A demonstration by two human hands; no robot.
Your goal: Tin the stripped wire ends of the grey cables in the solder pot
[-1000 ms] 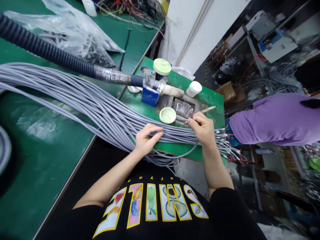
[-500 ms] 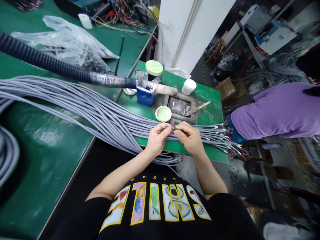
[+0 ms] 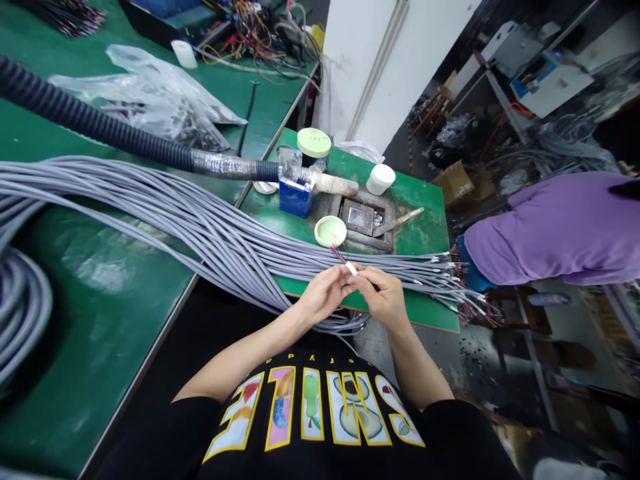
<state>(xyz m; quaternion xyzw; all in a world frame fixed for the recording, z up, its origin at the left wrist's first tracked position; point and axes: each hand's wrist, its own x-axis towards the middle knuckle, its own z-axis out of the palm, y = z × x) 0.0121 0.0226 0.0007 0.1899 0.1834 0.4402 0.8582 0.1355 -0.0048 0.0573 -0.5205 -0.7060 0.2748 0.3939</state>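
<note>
1. The right hand [image 3: 385, 293] is nearly closing, its thumb and forefinger pinching a cable end just behind the white sleeve [image 3: 351, 268].
2. The left hand [image 3: 325, 291] is curling loosely on the other side, its fingertips meeting at the sleeve; whether they are gripping it or only steadying it is hard to tell at this size.
3. The cable end is sitting between the two hands, above the near edge of the green bench [image 3: 425, 200], with its coloured wires [image 3: 338, 253] pointing up and away from the body, towards the pale green dish [image 3: 323, 243].
4. For good handling, the right pinch should be bearing on the firm part of the cable, so that the thin wires are not taking the strain.
5. The left fingertips would best be pressing lightly, leaving the wires standing free and easy to see.
6. The grey cable bundle [image 3: 235, 230] is running across the bench just beyond the hands, so a small, level movement would be sparing the held end from snagging.
7. The scraper [image 3: 400, 221] is lying by the metal block [image 3: 359, 217], its tip pointing towards the dish side; neither hand is touching it.
</note>
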